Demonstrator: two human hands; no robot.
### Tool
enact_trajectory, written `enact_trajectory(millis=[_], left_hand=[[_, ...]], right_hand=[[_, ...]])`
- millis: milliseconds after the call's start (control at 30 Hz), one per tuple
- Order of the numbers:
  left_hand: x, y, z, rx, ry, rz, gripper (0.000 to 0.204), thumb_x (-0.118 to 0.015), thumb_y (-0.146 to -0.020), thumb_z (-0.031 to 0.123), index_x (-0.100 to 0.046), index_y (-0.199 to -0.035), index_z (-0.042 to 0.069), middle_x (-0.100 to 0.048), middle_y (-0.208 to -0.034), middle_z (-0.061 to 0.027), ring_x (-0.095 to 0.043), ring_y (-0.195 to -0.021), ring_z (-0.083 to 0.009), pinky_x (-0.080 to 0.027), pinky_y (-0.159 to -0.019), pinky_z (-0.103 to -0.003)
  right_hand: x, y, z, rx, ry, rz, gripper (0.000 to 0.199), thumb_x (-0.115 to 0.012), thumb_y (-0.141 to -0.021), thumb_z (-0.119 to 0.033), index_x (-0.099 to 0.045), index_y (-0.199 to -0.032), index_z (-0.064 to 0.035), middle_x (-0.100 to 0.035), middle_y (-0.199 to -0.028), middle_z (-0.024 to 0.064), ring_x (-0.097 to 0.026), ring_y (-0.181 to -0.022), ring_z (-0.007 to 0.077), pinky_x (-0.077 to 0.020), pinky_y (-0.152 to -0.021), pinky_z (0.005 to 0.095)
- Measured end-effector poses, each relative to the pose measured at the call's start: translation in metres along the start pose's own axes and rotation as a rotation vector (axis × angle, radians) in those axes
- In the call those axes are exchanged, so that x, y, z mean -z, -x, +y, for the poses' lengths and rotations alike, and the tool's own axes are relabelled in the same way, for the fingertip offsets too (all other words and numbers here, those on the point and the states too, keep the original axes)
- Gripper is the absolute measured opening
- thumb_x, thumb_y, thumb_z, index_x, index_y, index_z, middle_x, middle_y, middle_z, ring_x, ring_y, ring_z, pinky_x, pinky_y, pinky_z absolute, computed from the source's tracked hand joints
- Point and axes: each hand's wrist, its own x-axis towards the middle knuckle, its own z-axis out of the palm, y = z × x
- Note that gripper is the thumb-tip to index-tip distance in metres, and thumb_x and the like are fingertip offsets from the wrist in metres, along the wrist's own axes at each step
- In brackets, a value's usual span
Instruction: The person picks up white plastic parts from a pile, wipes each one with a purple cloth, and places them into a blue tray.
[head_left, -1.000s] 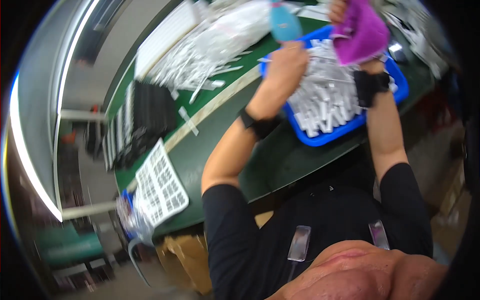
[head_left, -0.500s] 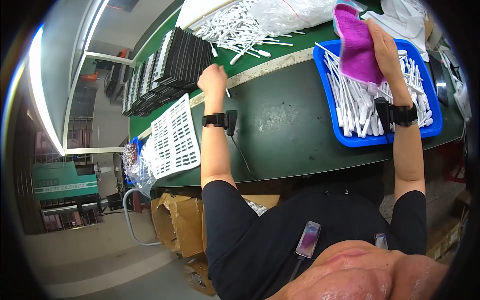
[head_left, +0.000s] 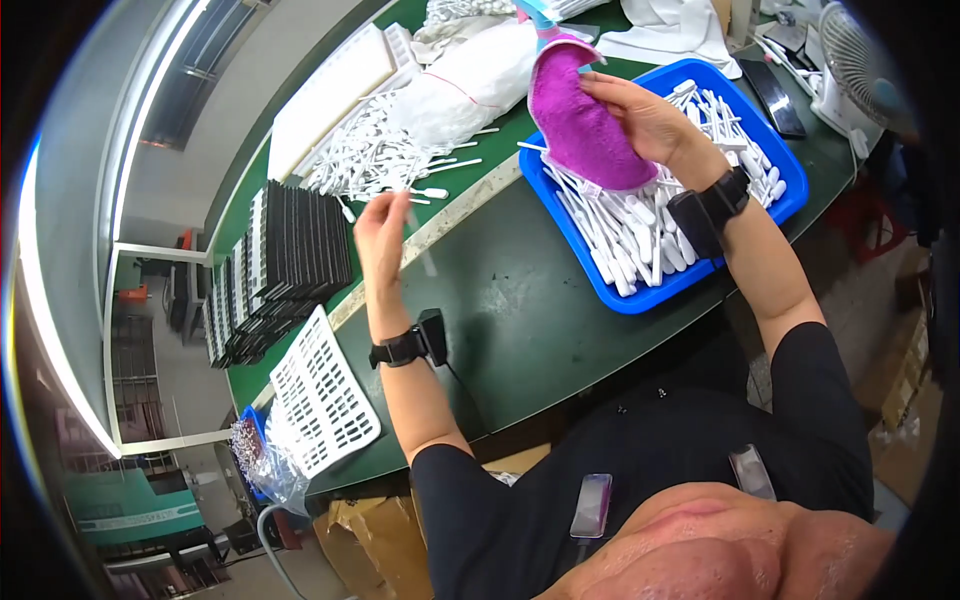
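Note:
My right hand (head_left: 655, 120) grips the edge of a fuzzy magenta cloth (head_left: 585, 125), pale blue toward its far end. The cloth hangs over the left part of a blue tray (head_left: 625, 298) full of white plastic sticks with thicker ends (head_left: 740, 140). To the left, my left hand (head_left: 382, 240) is raised over the table's pale strip, fingers drawn together. A smeared white plastic stick (head_left: 424, 250) shows beside its fingertips and seems held there. Beyond that hand lies a loose heap of similar sticks (head_left: 375, 150).
Stacked black slotted blocks (head_left: 300, 245) stand at left, with a white perforated panel (head_left: 325, 395) nearer me. A plastic bag (head_left: 470, 85) lies beyond the heap. A dark phone (head_left: 772, 98) and a small fan (head_left: 865, 65) are right of the tray.
My view has turned, so the table appears tilted. The cloth has shifted left and spread wider in my right hand's grip. My left hand has come nearer the loose heap.

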Motion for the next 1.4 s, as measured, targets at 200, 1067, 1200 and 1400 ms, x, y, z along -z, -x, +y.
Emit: enact_trajectory(millis=[200,1067,1200,1400], left_hand=[[-0.107,0.023,0.079,-0.117,0.406,-0.394,0.023,-0.064,-0.085,0.017,-0.064,-0.098,-0.002,-0.066,-0.096,-0.006,-0.058,-0.089,-0.0097,-0.042,-0.079,-0.022],[-0.117,0.006,0.061,-0.113,0.706,-0.036,0.021,-0.053,-0.093,0.019,-0.061,-0.1,0.0,-0.065,-0.088,-0.006,-0.058,-0.068,-0.0085,-0.046,-0.059,-0.022],[-0.12,0.017,0.073,-0.188,0.58,-0.019,0.021,-0.051,-0.095,0.018,-0.06,-0.097,0.0,-0.062,-0.082,-0.0045,-0.054,-0.056,-0.0088,-0.042,-0.048,-0.022],[-0.15,0.042,0.084,0.03,0.44,-0.381,0.023,-0.048,-0.096,0.018,-0.058,-0.101,-0.002,-0.057,-0.071,-0.0038,-0.05,-0.048,-0.0072,-0.041,-0.046,-0.021]], right_hand=[[-0.027,0.014,0.005,-0.004,0.048,-0.078,0.023,-0.058,-0.089,-0.014,-0.057,-0.111,-0.0078,-0.062,-0.093,-0.0035,-0.06,-0.083,0.0057,-0.0485,-0.076,0.0197],[0.036,-0.01,0.045,-0.318,-0.461,-0.088,0.037,-0.041,-0.097,-0.026,-0.049,-0.123,0.0001,-0.058,-0.117,0.0208,-0.063,-0.1,0.0277,-0.052,-0.085,0.0477],[0.016,-0.002,0.027,-0.212,-0.406,0.084,0.037,-0.043,-0.096,-0.028,-0.053,-0.118,0.0005,-0.059,-0.113,0.0184,-0.062,-0.099,0.025,-0.0517,-0.085,0.044],[-0.022,0.005,0.044,-0.22,0.041,-0.13,0.039,-0.047,-0.095,-0.033,-0.053,-0.12,-0.003,-0.063,-0.107,0.0089,-0.063,-0.091,0.0161,-0.0516,-0.079,0.0289]])
